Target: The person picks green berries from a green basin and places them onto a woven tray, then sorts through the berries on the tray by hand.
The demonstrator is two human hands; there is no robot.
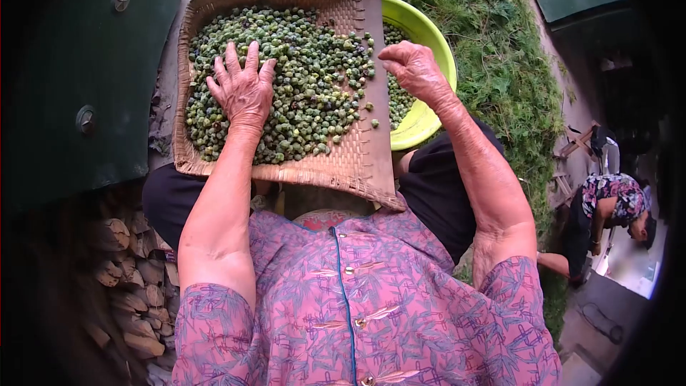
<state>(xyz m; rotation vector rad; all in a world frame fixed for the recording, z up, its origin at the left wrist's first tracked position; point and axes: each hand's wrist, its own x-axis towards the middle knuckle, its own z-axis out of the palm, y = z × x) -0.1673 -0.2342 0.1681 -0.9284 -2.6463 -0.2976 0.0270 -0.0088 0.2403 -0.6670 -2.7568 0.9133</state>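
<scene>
A woven winnowing basket (364, 143) rests across my lap, heaped with small round green fruits (307, 93). Some of the fruits are darker, and a few lie loose toward the basket's flat right edge. My left hand (244, 93) lies palm down on the pile with its fingers spread. Over the left rim of a yellow-green basin (437, 43), my right hand (418, 70) is closed, thumb and fingers drawn together. Whatever it may hold is hidden. More green fruits (398, 104) show inside the basin, partly behind the basket's edge and my hand.
Cut feathery greenery (493, 50) covers the ground to the right. Split firewood (139, 293) is stacked at lower left, below a dark green door panel (78, 71). At far right, another person (614, 204) in a floral top bends forward.
</scene>
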